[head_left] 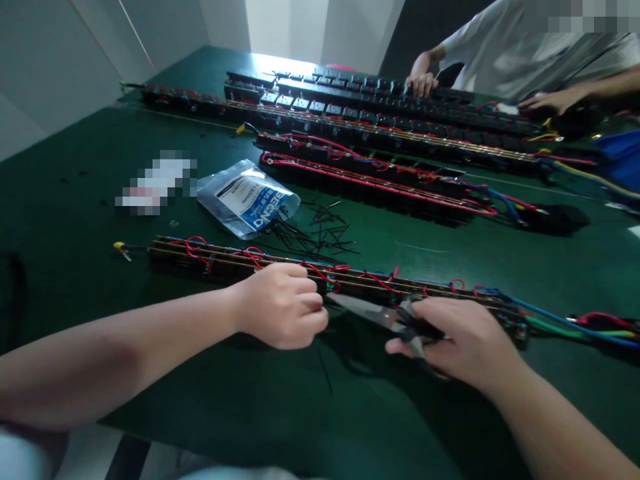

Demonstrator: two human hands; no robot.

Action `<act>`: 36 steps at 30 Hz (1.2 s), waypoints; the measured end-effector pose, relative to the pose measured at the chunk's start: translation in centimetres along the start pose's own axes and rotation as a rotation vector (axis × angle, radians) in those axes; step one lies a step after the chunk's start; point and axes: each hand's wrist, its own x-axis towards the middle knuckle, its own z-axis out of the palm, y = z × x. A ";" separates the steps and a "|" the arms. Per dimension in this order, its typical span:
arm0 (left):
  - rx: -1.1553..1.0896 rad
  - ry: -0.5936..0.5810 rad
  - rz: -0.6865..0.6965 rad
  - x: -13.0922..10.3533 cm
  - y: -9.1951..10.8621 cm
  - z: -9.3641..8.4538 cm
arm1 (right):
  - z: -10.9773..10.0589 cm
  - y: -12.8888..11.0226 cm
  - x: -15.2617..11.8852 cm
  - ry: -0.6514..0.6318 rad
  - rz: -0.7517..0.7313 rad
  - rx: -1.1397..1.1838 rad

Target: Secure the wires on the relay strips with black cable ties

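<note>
Across the near part of the table lies a long black power strip assembly (227, 257) with brass-coloured bars and looped red wires. My left hand (286, 307) is closed at its front edge, fingers curled, and what they may pinch is hidden. My right hand (465, 337) grips a pair of scissors (367, 311) by the dark handles. The blades point left along the assembly, and their tip is close to my left fingers. A thin black cable tie (324, 370) lies on the table below my left hand.
Behind the assembly, an open plastic bag (240, 200) spills loose black cable ties (325, 233) onto the green table (240, 413). More wired strips (370, 170) lie farther back. A co-worker's hands (423, 83) are on strips at the far right.
</note>
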 end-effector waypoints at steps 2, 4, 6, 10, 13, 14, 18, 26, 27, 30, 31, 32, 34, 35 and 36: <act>0.027 -0.016 -0.061 -0.7 -0.6 -0.4 | 1.6 -1.3 -0.5 0.016 -0.058 -0.036; 0.075 -0.005 -0.137 -1.2 -1.1 -0.8 | 2.8 -2.9 -1.1 -0.002 -0.092 -0.070; 0.129 0.001 -0.212 -1.4 -1.5 -0.9 | 3.4 -4.5 -1.6 -0.047 -0.102 -0.105; 0.159 -0.121 -0.336 -1.0 -1.5 -0.5 | 3.4 -6.8 -2.0 -0.151 -0.045 -0.136; 0.142 -0.234 -0.391 -0.8 -1.2 0.2 | 3.0 -7.0 -2.0 -0.196 0.020 -0.146; 0.138 -0.262 -0.403 -0.8 -1.2 0.3 | 2.9 -6.9 -2.0 -0.204 0.043 -0.147; 0.115 -0.349 -0.433 -0.8 -1.2 0.6 | 2.5 -6.5 -1.8 -0.212 0.107 -0.134; 0.072 -0.412 -0.443 -0.8 -1.2 0.7 | 1.8 -6.2 -2.6 -0.198 -0.004 -0.068; 0.069 -0.412 -0.444 -0.8 -1.2 0.8 | 1.6 -6.3 -2.6 -0.186 -0.028 -0.071; 0.059 -0.406 -0.452 -0.9 -1.2 0.8 | 0.9 -5.8 -2.3 -0.134 -0.111 -0.082; 0.057 -0.405 -0.457 -0.9 -1.2 0.9 | 0.5 -5.3 -2.1 -0.108 -0.140 -0.087; 0.057 -0.404 -0.463 -0.9 -1.2 0.9 | 0.1 -4.6 -2.0 -0.078 -0.168 -0.091; 0.060 -0.404 -0.474 -0.9 -1.2 0.9 | -0.8 -2.2 -1.8 0.012 -0.182 -0.123; 0.065 -0.402 -0.479 -0.9 -1.1 0.9 | -1.1 -0.7 -1.7 0.066 -0.161 -0.151; 0.070 -0.403 -0.482 -0.9 -1.1 1.0 | -1.4 0.8 -1.6 0.112 -0.124 -0.181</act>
